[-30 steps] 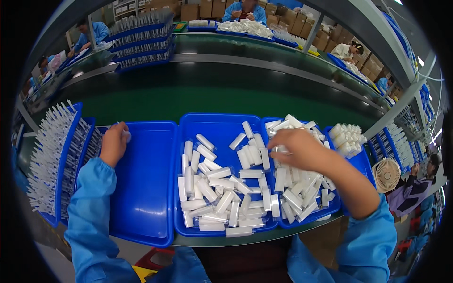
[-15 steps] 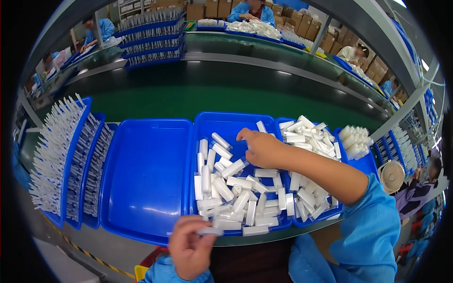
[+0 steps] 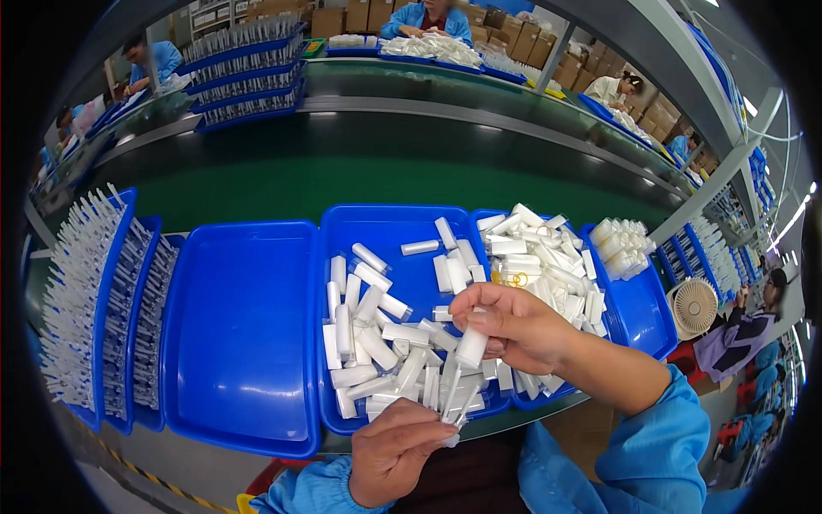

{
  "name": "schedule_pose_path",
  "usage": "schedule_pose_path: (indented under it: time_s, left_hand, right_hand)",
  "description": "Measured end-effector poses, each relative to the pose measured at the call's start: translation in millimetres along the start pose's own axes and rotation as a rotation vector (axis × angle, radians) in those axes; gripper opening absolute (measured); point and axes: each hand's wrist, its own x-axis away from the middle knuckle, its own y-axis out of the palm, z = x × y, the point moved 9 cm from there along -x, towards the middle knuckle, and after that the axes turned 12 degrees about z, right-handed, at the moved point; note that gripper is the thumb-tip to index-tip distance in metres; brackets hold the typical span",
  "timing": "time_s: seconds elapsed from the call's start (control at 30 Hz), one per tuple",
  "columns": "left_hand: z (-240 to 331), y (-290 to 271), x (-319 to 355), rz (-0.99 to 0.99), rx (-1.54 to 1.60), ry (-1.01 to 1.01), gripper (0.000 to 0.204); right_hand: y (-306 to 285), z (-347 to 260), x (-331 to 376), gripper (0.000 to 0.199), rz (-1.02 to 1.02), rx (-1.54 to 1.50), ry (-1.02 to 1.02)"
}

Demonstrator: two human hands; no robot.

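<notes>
- While both your hands work low over the near edge, the long green surface stretches left to right beyond the row of trays.
- On your far left, a stack of blue trays carries rows of thin white-and-clear sticks.
- Just right of that stack lies the left tray, wide and blue.
- Next to it is your middle tray, with loose white blocks in clear sleeves scattered mostly across its near half.
- Right of this, a heaped tray is piled with more of the same.
- Your right hand hangs above the middle and heaped trays, its grip closed, thumb against fingers, on one block.
- Your left hand, nearer to you at the middle tray's near rim, has its grip pinched on a slim part.
- That held block tilts, its lower end toward your left hand.
- The slim clear part points up toward the block; you cannot tell whether they touch.
</notes>
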Motion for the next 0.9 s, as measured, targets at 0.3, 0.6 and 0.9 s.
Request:
schedule_pose_path:
  time_s: [0.3, 0.6, 0.9]
  left_hand:
    - [-4.9, 6.6, 1.6, -0.084, -0.04, -0.03, 0.022]
    - [-4.8, 12.7, 7.8, -0.211, -0.046, 0.074, 0.022]
    - [6.6, -20.7, 12.5, -0.01, 0.058, -0.041, 0.025]
  right_hand:
    - [-6.2, -7.0, 7.0, 0.018, -0.026, 0.401, -0.194]
    - [0.4, -13.0, 23.1, 0.018, -0.165, 0.731, -0.227]
    - [30.0, 18.7, 17.0, 0.02, -0.341, 0.76, -0.167]
